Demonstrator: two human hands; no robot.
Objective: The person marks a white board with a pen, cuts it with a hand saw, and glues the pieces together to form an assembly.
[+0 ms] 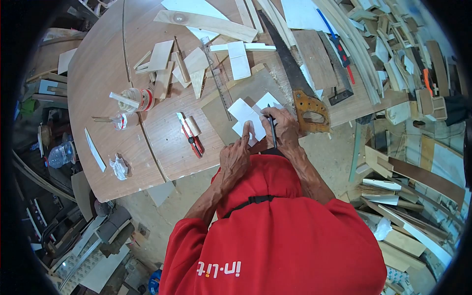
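White cut pieces of card or board [242, 112] lie on a flat brown board [214, 115] near the table's front edge. My left hand [235, 155] rests at their lower left, its index finger stretched onto the white surface and the other fingers curled. My right hand [283, 127] is on their right side, fingers bent round a dark pen-like tool [273, 132] that points down toward my body. What lies beneath the right fingers is hidden. A clear ruler [221, 91] is left of the pieces, and a red cutter [191, 137] lies farther left.
A handsaw [310, 110] with a wooden handle lies right of my right hand. Wood offcuts [161, 55] and a long plank [206, 25] are at the back. A labelled jar [145, 100], a small glue container [120, 122] and crumpled tissue [119, 167] stand or lie left.
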